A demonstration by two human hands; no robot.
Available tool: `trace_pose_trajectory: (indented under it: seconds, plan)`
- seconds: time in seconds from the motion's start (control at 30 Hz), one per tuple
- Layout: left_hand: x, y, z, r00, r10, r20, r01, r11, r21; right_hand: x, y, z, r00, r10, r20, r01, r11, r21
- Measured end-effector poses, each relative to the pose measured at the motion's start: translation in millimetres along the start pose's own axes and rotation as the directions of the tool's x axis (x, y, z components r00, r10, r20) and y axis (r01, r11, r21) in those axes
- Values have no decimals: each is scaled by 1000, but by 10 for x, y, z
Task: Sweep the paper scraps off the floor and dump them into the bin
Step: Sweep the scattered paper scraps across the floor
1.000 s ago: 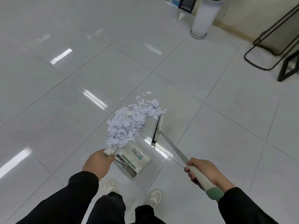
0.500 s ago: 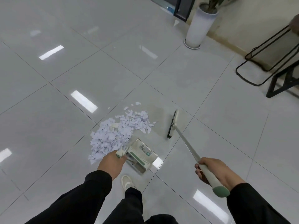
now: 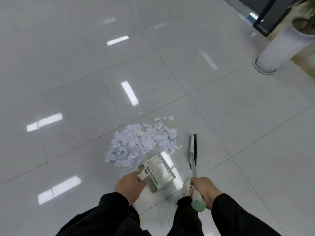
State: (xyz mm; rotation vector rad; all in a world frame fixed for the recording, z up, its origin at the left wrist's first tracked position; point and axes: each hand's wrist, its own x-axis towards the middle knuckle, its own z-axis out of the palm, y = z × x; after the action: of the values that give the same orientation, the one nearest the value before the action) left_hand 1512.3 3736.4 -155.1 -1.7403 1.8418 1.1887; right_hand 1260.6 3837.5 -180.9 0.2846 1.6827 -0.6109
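Observation:
A heap of pale paper scraps (image 3: 141,143) lies on the glossy grey tile floor (image 3: 85,74), with a few loose bits just beyond it. My left hand (image 3: 130,186) grips the handle of a white and green dustpan (image 3: 157,171), which sits at the heap's near right edge. My right hand (image 3: 203,188) grips the green-tipped handle of a broom (image 3: 193,150). Its dark-bristled head stands on the floor just right of the heap. No bin is in view.
A tall white planter (image 3: 281,48) with a plant stands at the far right by a dark frame (image 3: 265,17). My black-trousered legs and a pale shoe (image 3: 186,186) are below the dustpan. Open tile stretches to the left and beyond.
The view has swung left, so the planter now sits at the far right. The broom head has come closer to the heap and to me; the dustpan stays at the heap's edge.

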Motion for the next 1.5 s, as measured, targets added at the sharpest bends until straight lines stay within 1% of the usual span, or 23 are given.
trace_pose_trajectory:
  seconds: [0.03,0.1,0.13,0.2,0.23,0.27,0.33,0.37,0.43,0.5,0.67,0.8,0.9,1.0,1.03,1.1,1.13,1.2,1.23,1.3,1.37,1.43,1.5]
  plan:
    - [-27,3,-6,1000,-1,16,0,1000,16,-19,47,79,1000,2,6,-2,1000,10]
    - [-158,245,135,993,-113,-39,111,992,-54,8,-236,-83,994,4,109,8,994,-111]
    - [-189,219,126,991,-130,-34,128,990,-54,-12,-240,-59,992,15,124,-3,995,-97]
    - [-323,460,317,969,-224,-100,209,967,-146,-33,-560,-397,987,23,162,6,984,-178]
    - [-330,431,277,966,-233,-115,213,964,-161,-21,-623,-424,986,39,162,-14,988,-155]
    - [-433,548,385,953,-268,-138,235,947,-218,-59,-786,-616,984,40,172,-8,983,-184]
    - [-511,613,437,944,-295,-145,256,937,-238,-57,-934,-887,987,24,156,16,969,-245]
    - [-645,688,528,929,-331,-166,274,916,-293,-143,-1056,-1053,985,7,171,47,949,-311]
    - [-704,733,604,920,-340,-197,270,911,-310,-206,-1160,-1337,985,-36,170,103,909,-405]
    - [-927,818,776,879,-407,-250,288,869,-403,-368,-1303,-1578,980,-87,179,169,841,-514]
    - [-1118,938,1210,826,-497,-268,313,798,-515,-343,-1463,-2067,959,-235,160,282,710,-645]
    - [-1266,1144,1655,783,-568,-254,333,727,-601,-172,-1642,-2268,921,-333,204,369,575,-730]
    - [-1316,1257,1932,745,-627,-228,346,655,-672,-34,-1899,-2297,902,-375,214,388,485,-784]
    - [-1255,1393,2167,732,-654,-190,345,597,-724,185,-2251,-2251,890,-398,222,384,393,-835]
    - [-1251,1404,2176,737,-650,-184,346,597,-724,232,-2333,-2231,883,-416,217,388,386,-837]
    - [-1091,1529,2296,708,-689,-155,354,536,-766,458,-2642,-2074,877,-420,233,381,311,-871]
    - [-1093,1558,2289,714,-685,-146,347,528,-775,494,-2703,-2047,872,-435,225,380,310,-871]
    - [-869,1723,2378,681,-724,-109,348,451,-821,780,-2955,-1882,880,-414,233,360,259,-896]
    - [-871,1773,2365,688,-718,-100,347,448,-824,817,-2967,-1867,877,-419,235,362,255,-897]
    - [-617,1941,2390,633,-769,-89,359,393,-846,1086,-3132,-1715,889,-377,259,351,199,-915]
    - [-445,2059,2313,613,-785,-89,355,375,-857,1211,-3176,-1647,901,-332,280,352,178,-919]
    - [-313,2140,2209,612,-785,-93,331,361,-872,1280,-3072,-1584,908,-279,313,360,138,-923]
    - [1,2373,2026,619,-776,-118,325,390,-861,1365,-3117,-1612,916,-216,338,363,90,-927]
